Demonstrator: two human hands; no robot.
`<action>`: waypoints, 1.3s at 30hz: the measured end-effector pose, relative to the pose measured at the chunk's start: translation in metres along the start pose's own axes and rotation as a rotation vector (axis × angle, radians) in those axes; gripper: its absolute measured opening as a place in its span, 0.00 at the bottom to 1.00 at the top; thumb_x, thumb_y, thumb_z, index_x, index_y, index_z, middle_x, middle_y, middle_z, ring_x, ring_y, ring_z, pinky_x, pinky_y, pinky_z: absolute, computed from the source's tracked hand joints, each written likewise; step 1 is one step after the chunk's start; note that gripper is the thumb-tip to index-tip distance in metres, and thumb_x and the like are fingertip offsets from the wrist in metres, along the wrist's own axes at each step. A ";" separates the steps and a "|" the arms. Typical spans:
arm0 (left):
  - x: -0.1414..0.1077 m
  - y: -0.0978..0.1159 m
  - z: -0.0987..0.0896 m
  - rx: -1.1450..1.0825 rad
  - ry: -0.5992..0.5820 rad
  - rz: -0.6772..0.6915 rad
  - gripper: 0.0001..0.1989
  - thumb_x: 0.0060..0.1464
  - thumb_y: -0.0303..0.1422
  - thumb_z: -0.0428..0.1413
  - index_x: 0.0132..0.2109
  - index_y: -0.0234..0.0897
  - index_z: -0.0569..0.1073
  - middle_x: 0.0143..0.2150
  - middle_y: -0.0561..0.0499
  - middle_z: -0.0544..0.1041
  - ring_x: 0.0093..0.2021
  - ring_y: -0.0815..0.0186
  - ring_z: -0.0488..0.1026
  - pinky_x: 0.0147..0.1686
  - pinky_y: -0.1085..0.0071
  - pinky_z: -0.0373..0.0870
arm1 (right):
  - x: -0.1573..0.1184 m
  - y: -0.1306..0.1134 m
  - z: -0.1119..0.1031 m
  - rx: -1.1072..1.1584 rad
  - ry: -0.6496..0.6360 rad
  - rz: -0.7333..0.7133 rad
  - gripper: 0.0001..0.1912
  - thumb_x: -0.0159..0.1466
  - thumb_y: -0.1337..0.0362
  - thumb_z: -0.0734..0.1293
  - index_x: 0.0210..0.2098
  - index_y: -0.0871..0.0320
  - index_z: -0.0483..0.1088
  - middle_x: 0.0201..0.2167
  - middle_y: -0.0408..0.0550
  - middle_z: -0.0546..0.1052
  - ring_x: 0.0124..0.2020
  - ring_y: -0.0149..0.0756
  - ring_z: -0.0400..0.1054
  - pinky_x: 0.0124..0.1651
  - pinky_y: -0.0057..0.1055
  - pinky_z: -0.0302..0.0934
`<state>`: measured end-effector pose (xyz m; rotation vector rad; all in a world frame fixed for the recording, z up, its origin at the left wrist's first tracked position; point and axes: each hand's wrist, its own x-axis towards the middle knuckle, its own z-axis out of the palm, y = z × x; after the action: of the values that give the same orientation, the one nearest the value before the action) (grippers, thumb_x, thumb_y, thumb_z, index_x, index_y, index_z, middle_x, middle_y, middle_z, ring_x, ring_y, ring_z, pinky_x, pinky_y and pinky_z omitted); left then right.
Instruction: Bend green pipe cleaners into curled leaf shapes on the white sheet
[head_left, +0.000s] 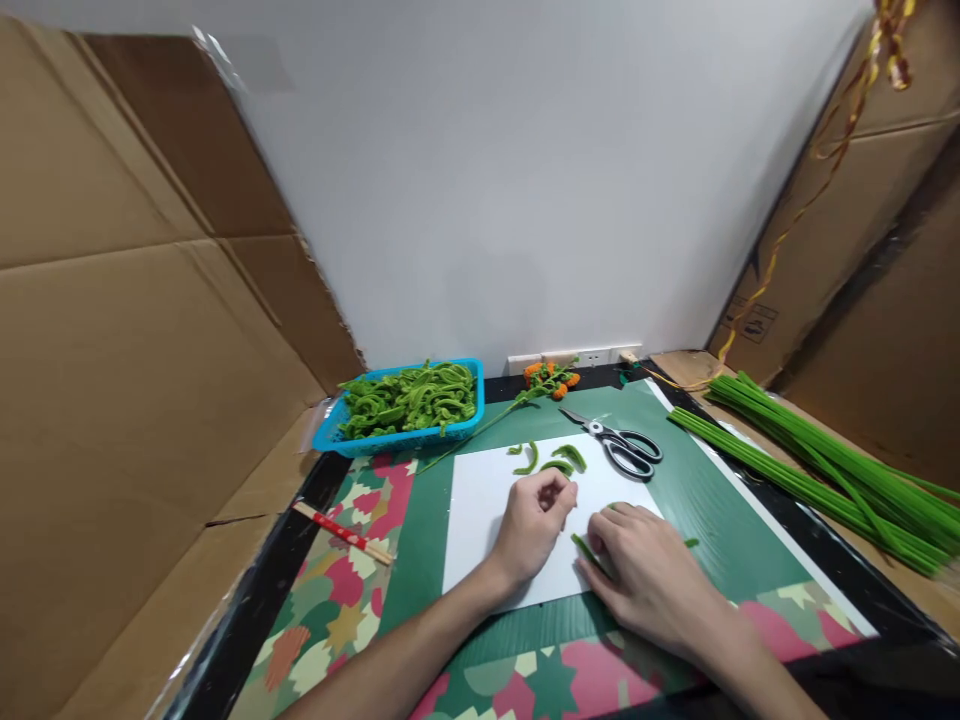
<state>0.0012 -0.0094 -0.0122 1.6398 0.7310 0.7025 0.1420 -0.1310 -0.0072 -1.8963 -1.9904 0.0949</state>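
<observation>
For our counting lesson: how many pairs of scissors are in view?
1. The scissors lie by the far right corner of the white sheet, beyond the right hand.

Pale wall [525, 180] between cardboard panels [112, 340], power sockets [594, 357] at its foot, chopsticks [343, 532] (partly red) at left.

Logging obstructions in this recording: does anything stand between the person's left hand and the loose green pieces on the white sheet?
Nothing visible does. The left hand is close beside the green pieces on the white sheet; the scissors lie off to the right, outside that path.
</observation>
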 end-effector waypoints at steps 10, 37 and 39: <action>0.012 -0.002 -0.008 -0.139 0.194 0.082 0.19 0.67 0.50 0.57 0.43 0.36 0.74 0.30 0.57 0.69 0.19 0.75 0.59 0.18 0.76 0.52 | 0.039 -0.010 0.001 -0.187 -0.041 -0.038 0.05 0.72 0.72 0.64 0.43 0.58 0.71 0.37 0.51 0.81 0.35 0.45 0.76 0.35 0.36 0.57; 0.011 0.004 -0.002 0.033 0.065 0.112 0.10 0.64 0.41 0.64 0.42 0.38 0.80 0.35 0.53 0.78 0.30 0.68 0.68 0.29 0.74 0.63 | 0.091 0.058 0.003 1.126 0.233 0.039 0.22 0.65 0.54 0.78 0.55 0.52 0.74 0.29 0.39 0.75 0.28 0.32 0.70 0.35 0.31 0.67; 0.011 0.006 -0.001 0.020 0.043 0.088 0.10 0.63 0.40 0.65 0.42 0.38 0.80 0.35 0.53 0.78 0.28 0.70 0.67 0.27 0.75 0.63 | 0.090 0.056 0.005 1.172 0.213 0.044 0.24 0.65 0.54 0.78 0.57 0.52 0.73 0.31 0.39 0.75 0.29 0.32 0.71 0.37 0.31 0.68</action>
<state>0.0076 -0.0010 -0.0057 1.6876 0.7018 0.7981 0.1924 -0.0378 -0.0088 -1.0889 -1.2380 0.8237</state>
